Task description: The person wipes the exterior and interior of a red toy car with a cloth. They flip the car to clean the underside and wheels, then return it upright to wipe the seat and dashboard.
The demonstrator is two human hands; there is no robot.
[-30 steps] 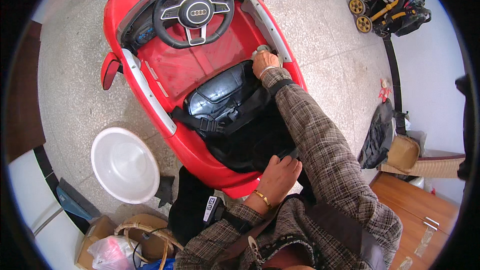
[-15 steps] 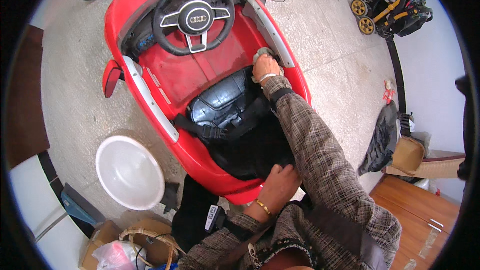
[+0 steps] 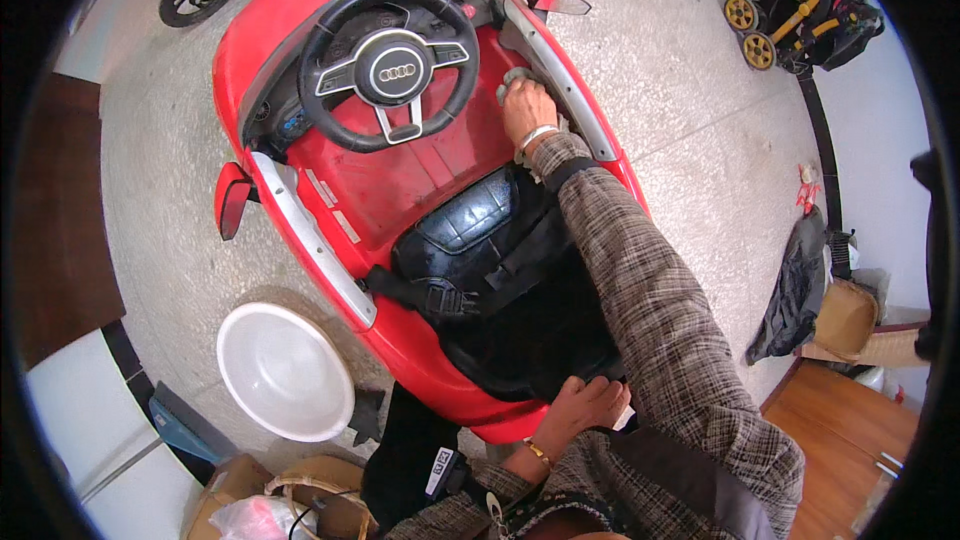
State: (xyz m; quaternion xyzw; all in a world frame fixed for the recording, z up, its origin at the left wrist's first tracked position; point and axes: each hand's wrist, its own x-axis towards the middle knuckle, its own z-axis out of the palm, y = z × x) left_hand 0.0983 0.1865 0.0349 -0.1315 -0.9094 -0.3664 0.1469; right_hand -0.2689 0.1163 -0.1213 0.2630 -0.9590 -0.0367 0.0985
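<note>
A red ride-on toy car (image 3: 415,365) stands in front of me, with a black steering wheel (image 3: 398,67) and a black seat (image 3: 468,215). My right hand (image 3: 528,112) reaches into it, closed round a greyish cloth (image 3: 515,76). That cloth is against the inner right side, ahead of the seat, its folds partly covered by my fingers. Nearer to me, my left hand (image 3: 580,408) is bent over the top edge of the seat back, fingers curled on it. A black seat belt (image 3: 445,297) with a buckle lies across the seat.
A white basin (image 3: 285,372) sits on the floor left of the car. Below it are a wicker basket (image 3: 335,510) and cardboard boxes. A folded yellow-and-black stroller (image 3: 795,20) stands by the right wall, above a black bag (image 3: 790,290) and a wooden cabinet (image 3: 835,440).
My right hand has slid the cloth forward along the car's inner right side. My left hand stays on the seat back's edge. The whole view has shifted slightly.
</note>
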